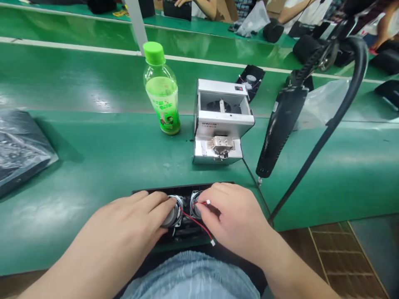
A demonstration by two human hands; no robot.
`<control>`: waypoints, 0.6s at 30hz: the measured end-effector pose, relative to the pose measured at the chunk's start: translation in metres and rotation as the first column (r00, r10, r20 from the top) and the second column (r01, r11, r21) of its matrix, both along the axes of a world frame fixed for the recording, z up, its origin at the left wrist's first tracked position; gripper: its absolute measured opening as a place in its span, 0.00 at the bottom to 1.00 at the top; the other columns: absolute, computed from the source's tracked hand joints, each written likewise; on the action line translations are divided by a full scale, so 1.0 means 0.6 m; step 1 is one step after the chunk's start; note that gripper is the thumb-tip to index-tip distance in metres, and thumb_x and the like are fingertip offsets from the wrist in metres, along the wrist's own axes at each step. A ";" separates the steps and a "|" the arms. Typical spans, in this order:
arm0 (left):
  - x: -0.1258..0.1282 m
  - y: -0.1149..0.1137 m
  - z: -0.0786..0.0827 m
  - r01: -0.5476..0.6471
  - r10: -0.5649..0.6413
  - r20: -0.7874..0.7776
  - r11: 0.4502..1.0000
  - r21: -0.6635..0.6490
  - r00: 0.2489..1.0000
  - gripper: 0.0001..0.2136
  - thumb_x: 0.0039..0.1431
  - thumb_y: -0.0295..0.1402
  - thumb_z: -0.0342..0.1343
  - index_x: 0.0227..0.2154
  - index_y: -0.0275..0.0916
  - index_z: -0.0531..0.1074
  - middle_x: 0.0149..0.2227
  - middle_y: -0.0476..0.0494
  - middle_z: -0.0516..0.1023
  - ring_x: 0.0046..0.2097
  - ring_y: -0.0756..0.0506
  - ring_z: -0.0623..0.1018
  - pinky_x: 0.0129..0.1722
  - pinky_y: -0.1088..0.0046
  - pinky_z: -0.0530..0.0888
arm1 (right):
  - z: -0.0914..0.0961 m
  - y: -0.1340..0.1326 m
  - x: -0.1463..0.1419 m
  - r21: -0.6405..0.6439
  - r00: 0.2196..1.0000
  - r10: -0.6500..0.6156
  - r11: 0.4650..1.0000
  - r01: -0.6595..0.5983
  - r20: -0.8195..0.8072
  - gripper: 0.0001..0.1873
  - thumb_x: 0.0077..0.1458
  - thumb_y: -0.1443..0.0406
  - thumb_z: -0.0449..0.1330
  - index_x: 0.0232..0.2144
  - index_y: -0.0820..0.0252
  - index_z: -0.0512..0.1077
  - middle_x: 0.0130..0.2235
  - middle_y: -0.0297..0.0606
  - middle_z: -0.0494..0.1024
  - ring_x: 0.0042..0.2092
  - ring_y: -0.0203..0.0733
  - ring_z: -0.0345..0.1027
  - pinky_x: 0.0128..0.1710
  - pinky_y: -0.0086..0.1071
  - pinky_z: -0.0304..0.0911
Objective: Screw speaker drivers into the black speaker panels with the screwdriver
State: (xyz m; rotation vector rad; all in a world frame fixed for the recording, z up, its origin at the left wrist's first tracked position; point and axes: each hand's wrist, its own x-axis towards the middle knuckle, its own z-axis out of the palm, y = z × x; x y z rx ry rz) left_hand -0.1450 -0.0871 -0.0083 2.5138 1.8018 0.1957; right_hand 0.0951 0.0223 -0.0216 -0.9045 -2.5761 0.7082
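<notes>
A long black panel [193, 236] lies at the near edge of the green bench, with two round speakers in it. My left hand [140, 214] is closed around the left speaker [172, 216], its fingers over the top and the thumb low at the side. At the right speaker [193, 205], my right hand [232, 216] has thumb and fingers curled on the rim, covering much of it. A thin red and black wire [199, 224] runs from the left speaker to a white plug. Another small white plug [208, 202] pokes out by my right fingers.
Behind the panel stand a green-capped bottle [162, 95] and a silver WEIXIN machine [222, 120]. A black power screwdriver [280, 128] hangs at right beside a curved black hose [324, 141]. A plastic-wrapped package [21, 149] lies left. Co-workers' arms [205, 7] show across the bench.
</notes>
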 end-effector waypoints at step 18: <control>-0.022 -0.014 -0.003 -0.093 0.088 0.166 0.995 0.022 0.982 0.17 0.75 0.44 0.58 0.59 0.45 0.81 0.54 0.38 0.89 0.46 0.32 0.89 0.46 0.53 0.87 | 0.021 0.002 0.023 0.141 0.993 0.116 0.984 -0.111 -0.031 0.07 0.73 0.67 0.61 0.47 0.58 0.80 0.45 0.39 0.86 0.43 0.45 0.78 0.43 0.44 0.73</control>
